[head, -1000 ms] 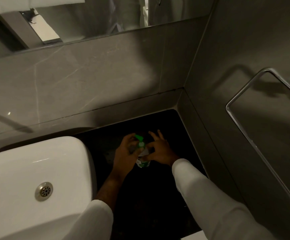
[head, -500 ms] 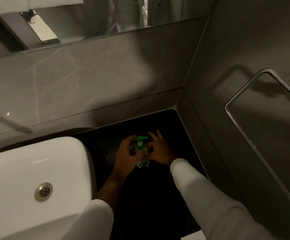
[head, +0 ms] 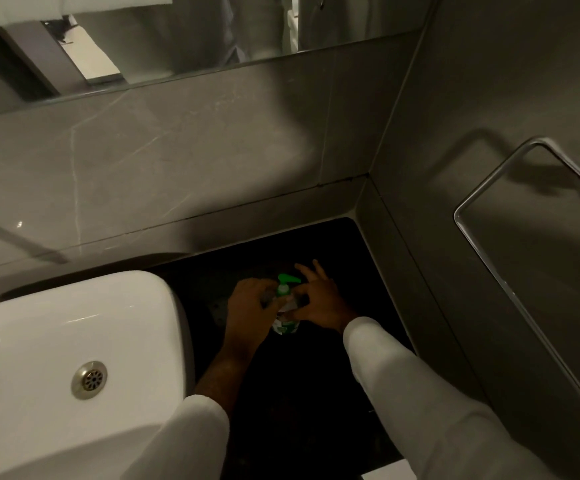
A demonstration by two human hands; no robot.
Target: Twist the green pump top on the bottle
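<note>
No legible text anywhere. The pump bottle (head: 284,311) on the dark counter, right of the basin, carries a green-and-white label, but the print is too small and dim to read; no brand, no numbers made out. Nothing written on the wall tiles, the mirror or the towel ring.

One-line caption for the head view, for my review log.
Both hands, left hand and right hand, grip a green-pump soap bottle on the dark counter beside a white basin.
</note>
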